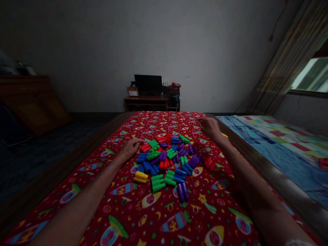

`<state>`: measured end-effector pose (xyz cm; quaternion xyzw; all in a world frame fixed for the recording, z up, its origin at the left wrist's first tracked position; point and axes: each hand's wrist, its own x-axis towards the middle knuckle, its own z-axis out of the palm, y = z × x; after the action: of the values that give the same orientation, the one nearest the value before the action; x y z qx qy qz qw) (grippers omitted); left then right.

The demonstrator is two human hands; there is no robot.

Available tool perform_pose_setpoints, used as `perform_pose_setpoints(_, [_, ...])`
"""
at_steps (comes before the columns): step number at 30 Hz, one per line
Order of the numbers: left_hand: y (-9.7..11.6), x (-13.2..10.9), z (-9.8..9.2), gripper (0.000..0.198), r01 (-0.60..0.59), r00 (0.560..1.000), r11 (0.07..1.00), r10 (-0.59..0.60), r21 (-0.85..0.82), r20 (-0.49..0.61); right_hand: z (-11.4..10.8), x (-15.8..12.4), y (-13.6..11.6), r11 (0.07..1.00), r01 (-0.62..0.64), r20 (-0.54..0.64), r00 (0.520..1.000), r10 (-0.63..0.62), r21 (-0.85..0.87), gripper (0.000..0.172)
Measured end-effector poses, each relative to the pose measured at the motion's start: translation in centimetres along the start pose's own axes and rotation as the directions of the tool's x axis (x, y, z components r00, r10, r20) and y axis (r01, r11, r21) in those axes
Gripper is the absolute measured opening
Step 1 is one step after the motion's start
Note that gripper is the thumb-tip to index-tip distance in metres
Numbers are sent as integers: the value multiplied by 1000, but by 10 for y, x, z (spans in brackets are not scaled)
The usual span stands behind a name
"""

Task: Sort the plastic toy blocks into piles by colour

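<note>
A loose heap of plastic building blocks in green, blue, purple, red and yellow lies on a red patterned cloth. My left hand rests on the cloth at the heap's left edge, fingers stretched loosely towards a red block. Closest to me are a purple block, a green block and a yellow block. Raised over the cloth beyond the heap's right side is my right hand. Its fingers are curled together, and whatever they may hold is hidden. Behind that wrist a bit of yellow shows.
Dark wooden edges border the cloth. To the right lies a bed-like surface with a blue and checked cover. Against the far wall, a desk carries a monitor. A wooden cabinet stands at left.
</note>
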<state>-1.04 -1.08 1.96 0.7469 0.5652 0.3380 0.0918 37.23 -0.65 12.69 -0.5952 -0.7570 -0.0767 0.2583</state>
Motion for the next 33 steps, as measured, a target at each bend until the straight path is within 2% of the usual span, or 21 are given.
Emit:
perform_pose_setpoints(1, [1,0,0,37,0,1000,1000,0,5,3,0,-7,-24,990,130,47,990,-133,62,29])
perform_pose_setpoints(2, [2,0,-1,37,-2,1000,1000,2,10,6,1,-16,-48,954,266,117,952,-283,141,27])
perform_pose_setpoints(3, [3,0,-1,38,-4,1000,1000,4,13,6,5,-28,-72,894,388,182,884,-430,224,26])
perform_pose_setpoints(5, [4,0,-1,38,-9,1000,1000,9,21,4,16,-56,-115,735,593,208,714,-669,330,25])
perform_pose_setpoints(7, [4,0,0,38,-10,1000,1000,10,25,3,30,-86,-145,558,757,193,524,-829,341,28])
perform_pose_setpoints(8, [3,0,0,38,-9,1000,1000,9,27,2,36,-99,-154,510,805,182,476,-860,302,28])
perform_pose_setpoints(10, [3,0,0,38,-8,1000,1000,8,26,1,46,-119,-163,470,855,172,440,-881,218,28])
perform_pose_setpoints(12, [2,0,0,37,-8,1000,1000,8,25,-2,52,-128,-164,467,866,188,436,-880,176,25])
perform_pose_setpoints(16, [3,1,0,37,-13,1000,999,13,31,0,48,-121,-162,433,870,188,396,-899,237,25])
perform_pose_setpoints(17, [3,1,0,38,-14,1000,999,14,34,3,46,-114,-160,438,865,172,406,-897,243,23])
perform_pose_setpoints(18, [2,1,0,38,-15,1000,999,15,38,5,42,-106,-158,465,854,157,439,-885,233,21])
perform_pose_setpoints(19, [2,1,0,39,-17,1000,999,17,41,6,38,-95,-153,514,831,142,494,-858,213,20])
perform_pose_setpoints(21, [1,1,1,39,-23,1000,999,23,47,2,29,-70,-136,662,732,86,657,-749,160,22])
perform_pose_setpoints(23, [-1,0,1,39,-30,1000,999,30,45,0,20,-42,-106,813,563,-32,825,-565,151,26])
perform_pose_setpoints(24, [-1,0,2,39,-29,1000,999,29,39,-1,16,-30,-86,873,460,-95,888,-450,162,27])
perform_pose_setpoints(25, [-1,0,2,39,-26,1000,999,26,31,-1,14,-18,-64,915,361,-138,930,-339,183,27])
perform_pose_setpoints(28, [-1,0,2,40,-29,1000,999,28,18,3,11,1,6,978,81,-142,988,-54,191,25])
perform_pose_setpoints(31, [0,0,1,40,-43,999,999,43,22,5,16,4,62,978,-144,-82,984,158,151,27])
perform_pose_setpoints(33, [2,0,0,40,-41,999,999,41,24,4,22,3,86,954,-254,-16,966,259,158,29])
